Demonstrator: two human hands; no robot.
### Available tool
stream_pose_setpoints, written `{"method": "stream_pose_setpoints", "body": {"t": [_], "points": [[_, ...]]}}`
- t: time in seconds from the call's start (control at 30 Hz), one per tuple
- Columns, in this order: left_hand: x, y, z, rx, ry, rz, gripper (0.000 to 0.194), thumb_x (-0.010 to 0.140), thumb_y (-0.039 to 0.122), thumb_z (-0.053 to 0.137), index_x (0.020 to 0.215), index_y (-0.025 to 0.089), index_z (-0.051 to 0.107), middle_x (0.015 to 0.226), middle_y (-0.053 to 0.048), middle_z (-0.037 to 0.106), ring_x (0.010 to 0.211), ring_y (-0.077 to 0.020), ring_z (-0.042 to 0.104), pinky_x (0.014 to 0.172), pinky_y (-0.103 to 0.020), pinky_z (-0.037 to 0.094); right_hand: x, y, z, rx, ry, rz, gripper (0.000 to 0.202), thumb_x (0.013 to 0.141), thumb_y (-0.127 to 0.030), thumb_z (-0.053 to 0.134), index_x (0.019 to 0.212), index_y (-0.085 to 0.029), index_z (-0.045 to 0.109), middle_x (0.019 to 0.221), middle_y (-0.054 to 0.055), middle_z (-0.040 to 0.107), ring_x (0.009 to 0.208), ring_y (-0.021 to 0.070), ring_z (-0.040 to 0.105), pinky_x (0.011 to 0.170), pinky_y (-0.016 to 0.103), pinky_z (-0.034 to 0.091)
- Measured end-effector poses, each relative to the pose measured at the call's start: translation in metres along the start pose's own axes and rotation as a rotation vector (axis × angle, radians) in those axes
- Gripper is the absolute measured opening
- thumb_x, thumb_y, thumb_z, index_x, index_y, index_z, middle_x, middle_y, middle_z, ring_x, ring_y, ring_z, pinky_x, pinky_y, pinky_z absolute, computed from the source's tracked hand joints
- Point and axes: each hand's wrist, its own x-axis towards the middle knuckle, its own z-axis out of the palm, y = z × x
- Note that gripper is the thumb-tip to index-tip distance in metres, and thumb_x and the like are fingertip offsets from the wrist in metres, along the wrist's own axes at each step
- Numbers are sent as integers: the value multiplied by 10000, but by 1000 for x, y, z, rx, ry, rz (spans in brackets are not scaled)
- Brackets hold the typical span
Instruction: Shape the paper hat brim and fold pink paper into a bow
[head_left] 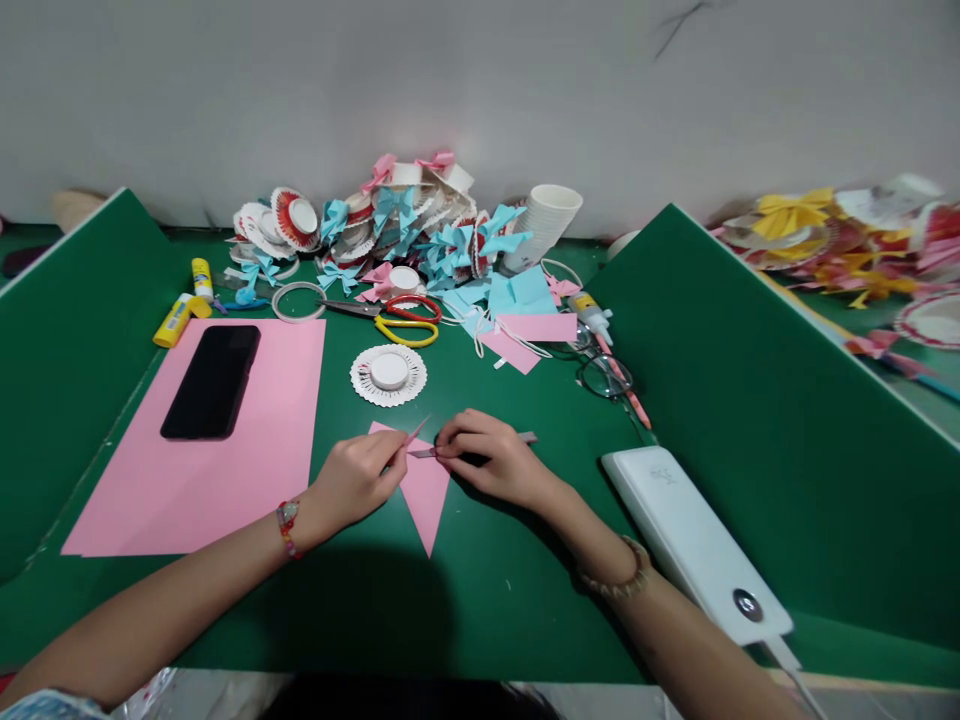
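Observation:
A small piece of pink paper (pixel 417 431) is pinched between the fingertips of my left hand (pixel 366 474). My right hand (pixel 491 455) is closed around a slim grey craft knife (pixel 423 453), its silver tip pointing left toward that piece. Beneath both hands a pink paper triangle (pixel 428 505) lies on the green table with its point toward me. Just beyond sits a white scalloped paper disc (pixel 388 374) with a round raised middle.
Pink sheets (pixel 277 480) lie at left under a black phone (pixel 212 382). Scissors (pixel 409 318), a tape ring (pixel 298 301), glue sticks (pixel 174 320) and glasses (pixel 606 376) lie farther back. Stacked paper cups (pixel 551 215) stand beside heaped bow decorations (pixel 405 220). A white power bank (pixel 697 545) is at right, between green partitions (pixel 787 430).

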Motion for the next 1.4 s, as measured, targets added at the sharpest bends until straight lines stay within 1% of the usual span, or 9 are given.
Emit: {"method": "stream_pose_setpoints", "body": {"t": [0.1,0.2,0.27,0.37,0.43,0.53,0.73,1.07,1.4], "points": [[-1,-1,0,1,-15,2,197,858,139,443,909,123,632,687,-14,675,535,-102,588,506,-211,438,0,-1,1,-20,-20,-14,105,837,-149,549,769,-170,626,816,64,645,749,153,549,659,300,453],[-1,-1,1,38,-9,20,199,857,132,435,909,123,627,703,-16,682,560,-108,610,517,-211,459,0,-1,3,-134,-24,-58,118,860,-170,522,872,-172,639,858,72,656,756,161,551,651,306,437],[-1,1,1,110,-29,103,202,855,142,430,892,114,627,746,-41,693,627,-127,641,543,-218,483,-1,-1,4,-233,-16,-82,145,870,-161,495,877,-167,640,870,78,664,742,169,550,626,308,419],[-2,6,1,270,-78,282,240,847,232,447,869,86,637,854,-110,699,789,-203,667,625,-269,526,-2,-1,4,-291,-33,-80,178,864,-122,468,891,-156,641,902,85,669,763,182,556,628,314,413],[-5,11,2,338,-83,315,293,833,298,465,877,71,645,911,-141,694,860,-252,659,691,-320,538,-2,0,1,-276,-47,-37,178,849,-129,491,947,-154,638,931,86,666,799,188,562,661,323,419],[-10,16,5,362,-86,262,342,825,339,467,918,66,650,968,-158,687,910,-279,645,783,-384,528,-1,1,-7,-267,-67,60,180,820,-186,554,976,-159,642,948,86,659,824,195,562,695,335,415],[-19,19,12,346,-101,182,404,835,362,448,978,41,648,1045,-197,665,991,-305,618,873,-436,495,-1,-2,-18,-317,-139,142,123,819,-226,562,842,-169,668,827,59,652,751,176,559,643,314,379],[-22,26,18,311,-122,148,478,834,405,439,1035,19,636,1062,-175,665,1012,-350,599,872,-464,492,0,6,-19,-301,-86,167,158,857,-259,540,845,-164,666,806,71,640,741,172,535,665,309,424],[-23,25,20,336,-124,168,485,847,407,416,1054,20,623,1081,-200,648,1034,-340,581,883,-462,462,-1,5,-11,-281,-18,136,155,853,-243,547,854,-148,669,799,80,641,740,174,536,651,304,452]]}}
